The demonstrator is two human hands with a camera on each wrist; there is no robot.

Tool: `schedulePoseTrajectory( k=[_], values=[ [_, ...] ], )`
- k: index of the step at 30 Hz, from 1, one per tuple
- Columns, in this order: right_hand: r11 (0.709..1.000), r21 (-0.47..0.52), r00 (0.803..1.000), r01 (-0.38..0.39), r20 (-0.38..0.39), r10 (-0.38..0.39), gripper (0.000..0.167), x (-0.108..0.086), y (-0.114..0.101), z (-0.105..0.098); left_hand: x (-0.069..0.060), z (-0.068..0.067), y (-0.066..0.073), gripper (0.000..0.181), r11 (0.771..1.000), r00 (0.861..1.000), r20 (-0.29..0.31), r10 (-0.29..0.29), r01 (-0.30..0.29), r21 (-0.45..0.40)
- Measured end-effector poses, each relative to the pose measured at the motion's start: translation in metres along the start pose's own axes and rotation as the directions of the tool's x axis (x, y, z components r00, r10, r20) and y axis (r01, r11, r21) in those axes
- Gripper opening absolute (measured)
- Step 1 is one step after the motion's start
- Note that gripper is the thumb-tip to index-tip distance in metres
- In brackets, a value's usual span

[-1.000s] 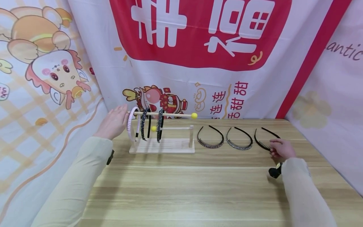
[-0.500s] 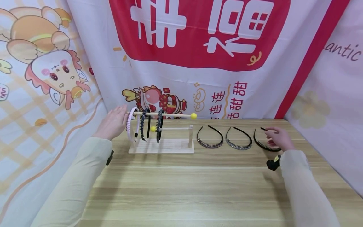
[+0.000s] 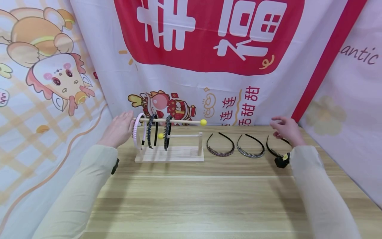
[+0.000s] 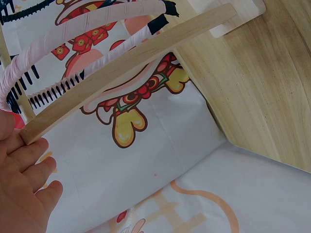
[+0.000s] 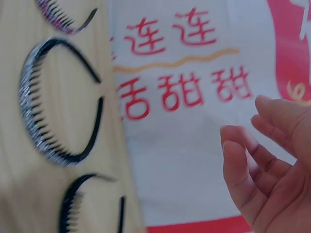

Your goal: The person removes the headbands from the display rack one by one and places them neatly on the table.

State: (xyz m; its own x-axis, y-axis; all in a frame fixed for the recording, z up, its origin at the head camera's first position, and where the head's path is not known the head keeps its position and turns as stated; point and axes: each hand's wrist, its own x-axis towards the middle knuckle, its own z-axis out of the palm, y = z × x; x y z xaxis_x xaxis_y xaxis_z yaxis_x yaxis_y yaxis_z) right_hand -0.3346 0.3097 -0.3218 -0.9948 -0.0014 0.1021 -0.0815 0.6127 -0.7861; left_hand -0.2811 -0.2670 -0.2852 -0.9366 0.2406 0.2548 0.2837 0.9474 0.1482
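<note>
My left hand (image 3: 117, 130) touches the left end of a wooden headband stand (image 3: 179, 154). In the left wrist view its fingers (image 4: 35, 158) lie against the top of the wooden post. A pink headband (image 4: 73, 35) and two dark glittery headbands (image 3: 150, 131) (image 3: 166, 134) hang on the upper rod. My right hand (image 3: 287, 130) is raised over a plain black headband (image 3: 272, 151), partly covering it in the head view. Nothing is between its loosely bent fingers in the right wrist view. Left of that headband lie a silver glittery headband (image 5: 30, 97) and a purplish glittery one (image 3: 220, 154).
A lower rod (image 3: 183, 135) with a yellow ball end (image 3: 161, 136) sits below the upper rod, whose yellow ball (image 3: 203, 122) faces right. Printed cloth (image 3: 191, 79) hangs behind the wooden table (image 3: 191, 199) and at both sides.
My right hand has let go of the black headband and risen up and back, leaving it on the table. The left hand stays at the stand's end.
</note>
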Motion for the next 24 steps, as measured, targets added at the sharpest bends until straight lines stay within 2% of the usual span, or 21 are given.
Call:
schedulePoseTrajectory(
  k=[4, 10, 24],
  values=[
    [0.999, -0.041, 1.000, -0.015, -0.009, 0.015, 0.057, 0.003, -0.024, 0.001, 0.000, 0.000, 0.000, 0.050, 1.000, 1.000, 0.005, -0.004, 0.004, 0.000],
    [0.999, -0.042, 1.000, -0.019, -0.010, 0.019, 0.055, 0.007, -0.056, 0.007, 0.000, 0.000, 0.000, 0.050, 1.000, 1.000, 0.000, -0.006, 0.006, -0.009],
    [0.993, -0.062, 0.995, 0.095, -0.014, -0.096, 0.051, 0.004, -0.123, 0.025, 0.000, 0.000, 0.001, 0.051, 1.000, 1.000, 0.012, -0.012, 0.012, -0.010]
  ],
)
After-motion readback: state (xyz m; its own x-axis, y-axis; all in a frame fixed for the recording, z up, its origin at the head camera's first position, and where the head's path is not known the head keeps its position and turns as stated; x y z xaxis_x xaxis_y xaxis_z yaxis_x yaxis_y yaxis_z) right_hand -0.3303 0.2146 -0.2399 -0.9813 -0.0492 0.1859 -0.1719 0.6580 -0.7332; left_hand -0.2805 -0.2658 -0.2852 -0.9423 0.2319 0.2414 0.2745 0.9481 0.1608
